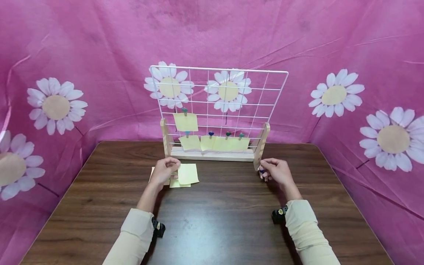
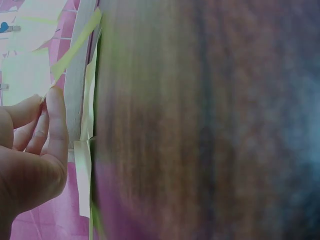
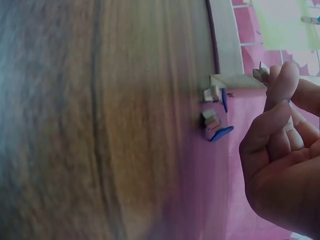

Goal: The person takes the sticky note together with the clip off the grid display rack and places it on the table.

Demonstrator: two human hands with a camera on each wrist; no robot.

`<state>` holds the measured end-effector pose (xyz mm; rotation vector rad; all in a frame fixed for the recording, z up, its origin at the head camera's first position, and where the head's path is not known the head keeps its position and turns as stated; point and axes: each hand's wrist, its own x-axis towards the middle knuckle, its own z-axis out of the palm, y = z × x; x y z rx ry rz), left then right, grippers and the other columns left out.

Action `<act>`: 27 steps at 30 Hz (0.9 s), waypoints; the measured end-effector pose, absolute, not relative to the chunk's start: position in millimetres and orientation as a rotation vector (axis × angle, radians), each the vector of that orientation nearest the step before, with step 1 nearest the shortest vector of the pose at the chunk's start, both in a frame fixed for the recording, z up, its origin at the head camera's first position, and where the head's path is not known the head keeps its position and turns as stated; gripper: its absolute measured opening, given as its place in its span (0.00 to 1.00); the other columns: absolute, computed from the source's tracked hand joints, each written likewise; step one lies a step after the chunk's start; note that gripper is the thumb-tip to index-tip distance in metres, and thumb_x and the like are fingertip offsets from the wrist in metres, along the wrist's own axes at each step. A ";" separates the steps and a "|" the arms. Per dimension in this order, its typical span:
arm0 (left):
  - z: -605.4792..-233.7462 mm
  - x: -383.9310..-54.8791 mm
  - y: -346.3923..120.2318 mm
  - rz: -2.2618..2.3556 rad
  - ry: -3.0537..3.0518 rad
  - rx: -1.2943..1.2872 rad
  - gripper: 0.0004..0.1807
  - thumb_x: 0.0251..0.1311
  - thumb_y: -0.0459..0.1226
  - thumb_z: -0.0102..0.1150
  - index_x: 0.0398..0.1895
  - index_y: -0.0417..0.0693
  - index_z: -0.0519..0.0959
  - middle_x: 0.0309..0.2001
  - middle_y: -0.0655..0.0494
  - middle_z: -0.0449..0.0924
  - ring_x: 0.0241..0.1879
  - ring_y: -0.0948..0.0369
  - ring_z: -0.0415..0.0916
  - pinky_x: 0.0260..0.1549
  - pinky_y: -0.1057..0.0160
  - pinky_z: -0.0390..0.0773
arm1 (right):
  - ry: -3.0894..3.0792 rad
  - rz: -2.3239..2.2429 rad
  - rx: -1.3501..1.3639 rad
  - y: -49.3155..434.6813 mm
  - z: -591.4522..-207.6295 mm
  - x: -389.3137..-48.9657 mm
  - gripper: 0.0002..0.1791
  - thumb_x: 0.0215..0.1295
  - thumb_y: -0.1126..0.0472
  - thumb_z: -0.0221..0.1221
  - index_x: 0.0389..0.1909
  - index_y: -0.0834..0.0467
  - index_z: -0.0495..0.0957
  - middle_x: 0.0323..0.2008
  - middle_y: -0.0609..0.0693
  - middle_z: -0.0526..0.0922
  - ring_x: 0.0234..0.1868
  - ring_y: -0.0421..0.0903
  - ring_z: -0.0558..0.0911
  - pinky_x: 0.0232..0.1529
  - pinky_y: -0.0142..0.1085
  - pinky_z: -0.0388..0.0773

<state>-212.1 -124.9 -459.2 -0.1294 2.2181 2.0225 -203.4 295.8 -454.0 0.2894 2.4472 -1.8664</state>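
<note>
My left hand (image 1: 163,171) pinches a yellow sticky note (image 1: 188,173) by its edge, above other sticky notes (image 1: 179,183) on the table. In the left wrist view the held note (image 2: 75,47) stands nearly edge-on from the fingertips. Beside the stand's right foot, my right hand (image 1: 278,170) pinches a small wooden clothespin (image 3: 258,74), mostly hidden by the fingers. Under that hand lie two small clothespins with blue tops, one (image 3: 220,132) nearer the camera and one (image 3: 215,94) by the stand's foot.
A white wire grid (image 1: 218,69) stands upright in a wooden base (image 1: 212,154) on the brown table (image 1: 212,221). Heart-topped clips hold several notes on it: one upper note (image 1: 186,123) and a lower row (image 1: 232,144). A pink flowered cloth (image 1: 116,48) hangs behind.
</note>
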 end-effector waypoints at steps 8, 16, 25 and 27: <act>-457.8 -212.6 -126.7 1.933 2.263 -0.070 0.13 0.66 0.26 0.60 0.51 0.25 0.75 0.39 0.44 0.80 0.33 0.59 0.75 0.30 0.61 0.89 | 2.435 -1.803 0.323 300.9 -456.4 -202.8 0.20 0.75 0.62 0.57 0.57 0.75 0.74 0.28 0.45 0.86 0.19 0.36 0.81 0.18 0.27 0.74; -457.7 -215.7 -126.1 1.838 2.344 -0.025 0.13 0.61 0.20 0.58 0.50 0.25 0.76 0.39 0.42 0.79 0.31 0.59 0.75 0.30 0.62 0.89 | 2.433 -1.710 0.306 304.7 -459.5 -209.0 0.20 0.75 0.63 0.55 0.57 0.76 0.74 0.27 0.43 0.86 0.19 0.36 0.81 0.18 0.27 0.73; -457.3 -217.5 -127.2 1.729 2.450 0.049 0.11 0.59 0.19 0.59 0.46 0.26 0.79 0.39 0.40 0.77 0.31 0.59 0.77 0.31 0.63 0.89 | 2.420 -1.624 0.359 302.9 -456.3 -210.6 0.19 0.73 0.64 0.56 0.55 0.76 0.76 0.26 0.42 0.86 0.19 0.35 0.80 0.19 0.27 0.74; -457.5 -217.4 -127.8 1.695 2.474 0.063 0.11 0.59 0.20 0.60 0.46 0.27 0.80 0.39 0.40 0.78 0.30 0.59 0.77 0.31 0.63 0.89 | 2.431 -1.610 0.355 302.1 -455.6 -211.0 0.18 0.73 0.64 0.56 0.54 0.76 0.76 0.25 0.42 0.86 0.19 0.35 0.80 0.19 0.27 0.75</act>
